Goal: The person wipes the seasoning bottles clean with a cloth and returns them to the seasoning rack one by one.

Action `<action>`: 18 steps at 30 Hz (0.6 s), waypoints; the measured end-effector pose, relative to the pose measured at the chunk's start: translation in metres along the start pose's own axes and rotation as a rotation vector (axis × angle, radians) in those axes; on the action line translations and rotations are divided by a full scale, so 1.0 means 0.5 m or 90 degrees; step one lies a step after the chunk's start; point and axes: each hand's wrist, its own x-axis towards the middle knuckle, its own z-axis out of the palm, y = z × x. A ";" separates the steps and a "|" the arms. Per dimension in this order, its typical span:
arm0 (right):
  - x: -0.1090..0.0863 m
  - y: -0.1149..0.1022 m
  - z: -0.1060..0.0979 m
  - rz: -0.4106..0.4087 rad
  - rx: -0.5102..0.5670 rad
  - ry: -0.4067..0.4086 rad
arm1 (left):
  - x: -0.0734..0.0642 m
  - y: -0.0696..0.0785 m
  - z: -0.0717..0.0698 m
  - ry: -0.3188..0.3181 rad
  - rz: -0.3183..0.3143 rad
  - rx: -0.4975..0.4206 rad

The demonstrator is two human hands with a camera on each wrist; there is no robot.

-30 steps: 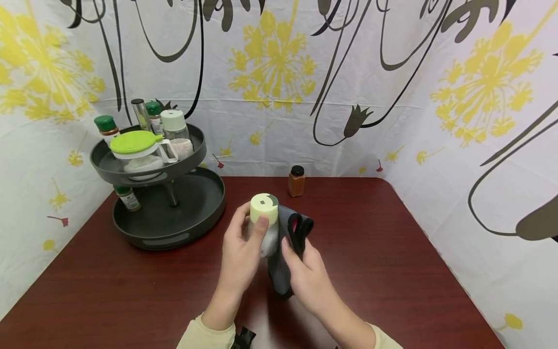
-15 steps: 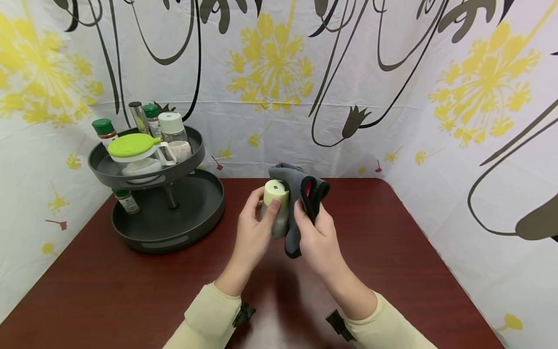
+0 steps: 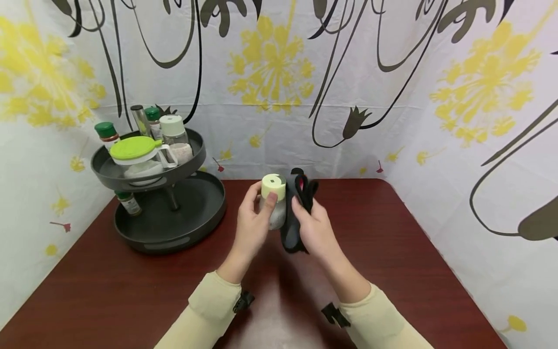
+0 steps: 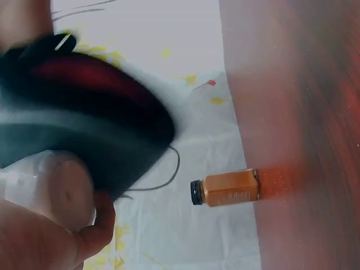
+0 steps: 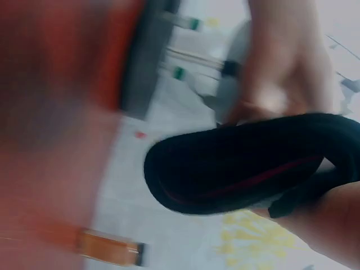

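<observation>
In the head view my left hand (image 3: 252,223) grips a clear shaker jar (image 3: 277,213) with a pale cream lid, thumb near the lid's edge. Its contents look whitish. My right hand (image 3: 316,228) pinches a folded grey cloth (image 3: 291,228) with black edging, held against the jar's right side. A bit of red shows inside the fold. Both things are raised over the table. The left wrist view has the jar's round base (image 4: 70,194) facing the camera, blurred, with the cloth (image 4: 84,124) beside it. The cloth (image 5: 236,163) covers much of the right wrist view.
A two-tier dark grey turntable (image 3: 170,245) stands at the left. Its upper tier carries several spice bottles and a green-lidded pot (image 3: 137,155); a small bottle (image 3: 128,203) lies tilted below. A black-capped orange spice bottle (image 4: 230,187) stands on the table (image 3: 392,271) near the back.
Both hands have moved up and away from the body, carrying the jar and the cloth. The cloth has shifted and swung against the jar. In the head view the orange bottle has become hidden behind them.
</observation>
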 end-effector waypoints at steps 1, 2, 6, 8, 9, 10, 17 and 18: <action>0.006 -0.011 0.001 -0.013 0.013 0.007 | -0.001 -0.001 0.000 -0.002 0.002 0.002; 0.010 -0.022 0.003 -0.029 0.023 0.013 | -0.002 -0.002 -0.002 -0.001 0.004 0.003; 0.016 -0.043 0.015 -0.067 0.035 0.002 | -0.005 0.005 -0.009 0.011 0.008 -0.002; 0.014 -0.038 0.019 -0.067 0.031 0.000 | -0.003 0.009 -0.012 0.017 0.011 -0.011; 0.013 -0.033 0.021 -0.064 0.030 -0.001 | 0.000 0.012 -0.013 0.017 0.011 -0.017; 0.012 -0.026 0.022 -0.058 0.031 -0.004 | 0.002 0.013 -0.014 0.017 0.011 -0.022; 0.023 0.003 0.027 -0.023 0.019 -0.023 | 0.012 0.012 -0.014 0.028 -0.005 -0.031; 0.026 0.001 0.028 -0.029 0.021 -0.019 | 0.012 0.010 -0.014 0.028 -0.006 -0.033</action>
